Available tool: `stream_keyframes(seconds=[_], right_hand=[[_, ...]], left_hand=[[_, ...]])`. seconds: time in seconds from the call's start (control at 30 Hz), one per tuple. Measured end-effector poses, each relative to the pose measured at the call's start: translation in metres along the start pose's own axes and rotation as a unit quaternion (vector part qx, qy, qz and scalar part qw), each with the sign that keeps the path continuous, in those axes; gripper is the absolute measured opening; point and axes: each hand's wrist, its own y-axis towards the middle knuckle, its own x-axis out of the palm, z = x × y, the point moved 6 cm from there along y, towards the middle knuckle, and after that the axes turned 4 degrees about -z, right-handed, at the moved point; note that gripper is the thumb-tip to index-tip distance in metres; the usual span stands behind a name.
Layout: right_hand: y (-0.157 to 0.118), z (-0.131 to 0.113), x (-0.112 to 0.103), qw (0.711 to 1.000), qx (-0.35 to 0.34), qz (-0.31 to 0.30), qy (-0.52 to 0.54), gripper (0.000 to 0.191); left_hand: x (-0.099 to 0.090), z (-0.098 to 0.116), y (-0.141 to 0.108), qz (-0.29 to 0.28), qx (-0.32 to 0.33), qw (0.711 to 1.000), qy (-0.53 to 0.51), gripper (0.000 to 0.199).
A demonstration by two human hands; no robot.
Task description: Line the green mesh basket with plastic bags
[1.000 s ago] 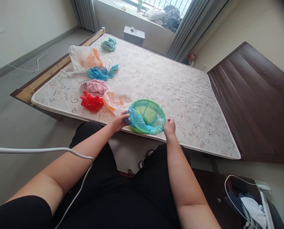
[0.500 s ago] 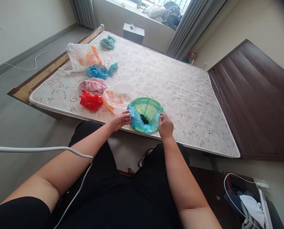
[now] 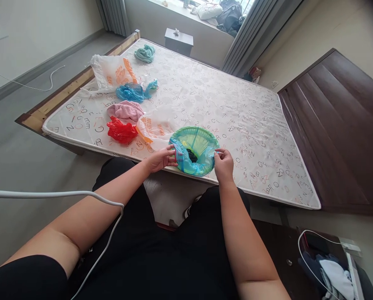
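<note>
A round green basket (image 3: 195,133) sits near the mattress's front edge, lined with a thin blue plastic bag (image 3: 196,167) folded over its rim. Something dark (image 3: 192,156) shows at the bottom; its kind I cannot make out. On the basket's left side, my left hand (image 3: 162,160) holds the bag's edge between thumb and fingers, the film partly over the fingertips. My right hand (image 3: 224,166) pinches the bag's edge at the right rim. Just behind my left hand lies a white plastic bag (image 3: 157,127) with orange print.
Left on the mattress (image 3: 252,146) lie a red plastic bag (image 3: 121,131), a pink cloth (image 3: 125,111), a blue plastic bag (image 3: 130,92), another white bag (image 3: 111,73) and a green cloth (image 3: 144,53). A white cable (image 3: 49,194) crosses above my left forearm.
The view has shifted slightly, so the scene sits a little further right. My right hand has drawn the bag's edge slightly outward at the rim; both hands stay at the bag.
</note>
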Motion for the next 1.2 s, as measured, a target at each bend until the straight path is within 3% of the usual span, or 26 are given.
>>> stream_keyframes(seconds=[0.33,0.6,0.83,1.0,1.1,1.2], right_hand=[[0.007,-0.004,0.011,0.974,-0.027,-0.036,0.221,0.039],[0.002,-0.010,0.017,0.922,0.044,-0.119,0.366,0.043],[0.001,0.001,0.036,0.852,0.102,-0.049,0.511,0.037],[0.000,0.002,0.048,0.813,0.142,-0.075,0.559,0.021],[0.008,0.017,0.043,0.801,0.182,-0.031,0.570,0.014],[0.019,0.032,0.037,0.808,0.196,0.013,0.556,0.013]], left_hand=[[0.020,0.005,-0.009,-0.094,-0.049,0.986,-0.128,0.035],[0.021,0.006,-0.010,-0.083,-0.046,0.987,-0.132,0.042],[0.014,0.003,-0.005,-0.126,-0.040,0.979,-0.154,0.046],[0.007,0.001,-0.004,-0.091,-0.033,0.983,-0.153,0.037],[0.003,-0.001,-0.003,-0.062,-0.034,0.987,-0.142,0.033],[0.003,-0.004,-0.003,-0.063,-0.049,0.990,-0.120,0.024]])
